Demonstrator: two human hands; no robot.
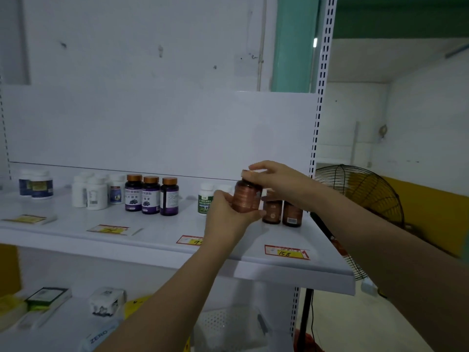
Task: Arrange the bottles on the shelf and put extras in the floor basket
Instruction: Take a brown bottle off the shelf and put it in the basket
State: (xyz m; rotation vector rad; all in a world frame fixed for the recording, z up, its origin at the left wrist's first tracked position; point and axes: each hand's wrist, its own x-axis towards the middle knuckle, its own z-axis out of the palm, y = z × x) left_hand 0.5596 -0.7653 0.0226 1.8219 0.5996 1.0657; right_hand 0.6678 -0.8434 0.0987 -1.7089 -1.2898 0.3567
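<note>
Head view: your left hand (225,212) grips copper bottle (247,198) round body, your right hand (274,184) pinches its cap from above. Bottle is at shelf (279,269) right end, just beside matching pair (272,210); base contact unclear. Step looks like placement. Next move, likely: set it upright left of pair, label forward. White shelf, purple bottles (151,195) further left; fan (363,199) right, perforated basket (223,323) below.

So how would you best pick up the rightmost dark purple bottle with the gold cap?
Grip the rightmost dark purple bottle round its cylindrical body, coming from the front: it stands upright, bare white shelf before it, another purple bottle close on its left.
</note>
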